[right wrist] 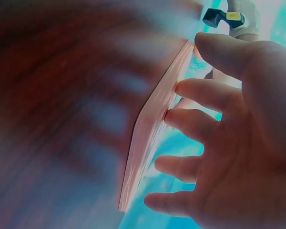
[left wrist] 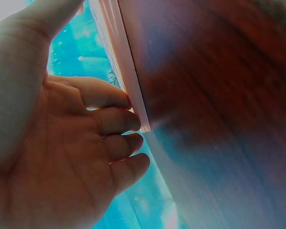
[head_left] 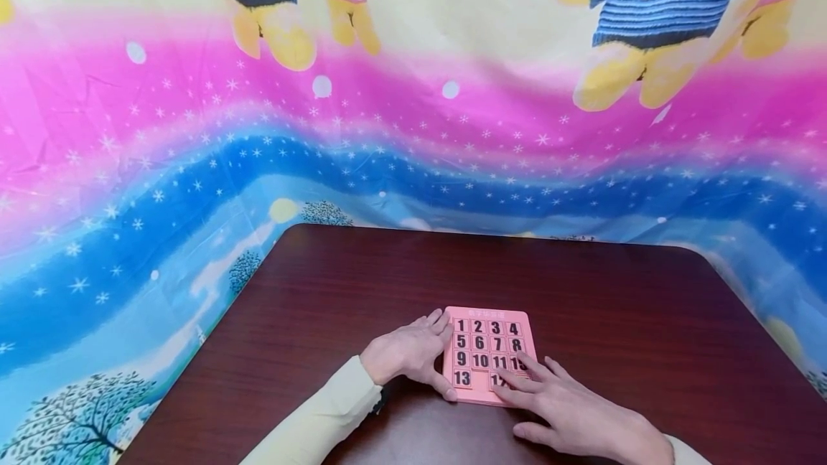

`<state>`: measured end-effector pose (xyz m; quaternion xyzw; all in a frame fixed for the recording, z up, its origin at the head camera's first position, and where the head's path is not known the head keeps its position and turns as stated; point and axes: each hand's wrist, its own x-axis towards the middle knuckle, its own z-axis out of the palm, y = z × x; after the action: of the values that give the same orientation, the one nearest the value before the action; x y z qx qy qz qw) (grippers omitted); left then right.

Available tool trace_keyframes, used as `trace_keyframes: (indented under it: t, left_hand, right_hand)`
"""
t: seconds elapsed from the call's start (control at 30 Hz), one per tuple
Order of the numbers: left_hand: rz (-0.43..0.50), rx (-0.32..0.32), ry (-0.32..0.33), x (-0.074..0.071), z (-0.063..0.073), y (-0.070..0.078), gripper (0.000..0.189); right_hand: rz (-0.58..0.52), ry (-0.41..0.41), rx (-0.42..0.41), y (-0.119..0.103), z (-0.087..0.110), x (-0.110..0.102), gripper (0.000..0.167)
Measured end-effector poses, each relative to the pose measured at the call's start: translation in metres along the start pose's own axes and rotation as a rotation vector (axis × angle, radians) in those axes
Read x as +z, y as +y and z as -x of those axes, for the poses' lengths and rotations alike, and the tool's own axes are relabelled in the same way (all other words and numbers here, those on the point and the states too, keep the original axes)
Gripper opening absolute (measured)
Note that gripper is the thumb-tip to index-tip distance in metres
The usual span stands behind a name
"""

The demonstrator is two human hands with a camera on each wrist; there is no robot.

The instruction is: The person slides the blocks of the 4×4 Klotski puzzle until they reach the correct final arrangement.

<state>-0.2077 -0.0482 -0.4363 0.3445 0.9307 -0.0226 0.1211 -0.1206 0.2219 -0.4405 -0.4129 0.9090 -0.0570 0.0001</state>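
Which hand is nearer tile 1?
Left: the left hand is at the left edge of the board, beside tile 1; the right hand is over its lower-right corner.

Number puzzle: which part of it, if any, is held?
The number puzzle isn't gripped: the left hand touches its left edge, the right hand its lower-right tiles.

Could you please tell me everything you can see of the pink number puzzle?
The pink number puzzle is a shallow rectangular tray, apparently plastic, lying flat on the dark table. Pale lettering runs along its far edge. Tiles with bold black numbers read 1 to 4, 5 to 8, then 9, 10, 11; the nearest row has 13, then a gap. The left hand touches its left edge; the right hand lies partly over the near right tiles, partly hiding them.
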Motion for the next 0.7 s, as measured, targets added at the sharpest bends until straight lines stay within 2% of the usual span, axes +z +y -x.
trace_keyframes:
  t: [0.3, 0.53, 0.7]
  left_hand:
    - [0.007, -0.008, -0.004, 0.000, 0.001, 0.000, 0.117]
    - [0.018, -0.003, 0.003, 0.000, 0.002, 0.000, 0.118]
    - [0.002, 0.002, 0.005, -0.001, 0.002, 0.001, 0.116]
  right_hand:
    - [-0.011, -0.020, 0.021, 0.007, 0.004, -0.006, 0.050]
    - [0.001, 0.042, 0.005, 0.004, -0.012, -0.009, 0.051]
    - [-0.028, 0.013, 0.019, 0.003, -0.024, -0.008, 0.052]
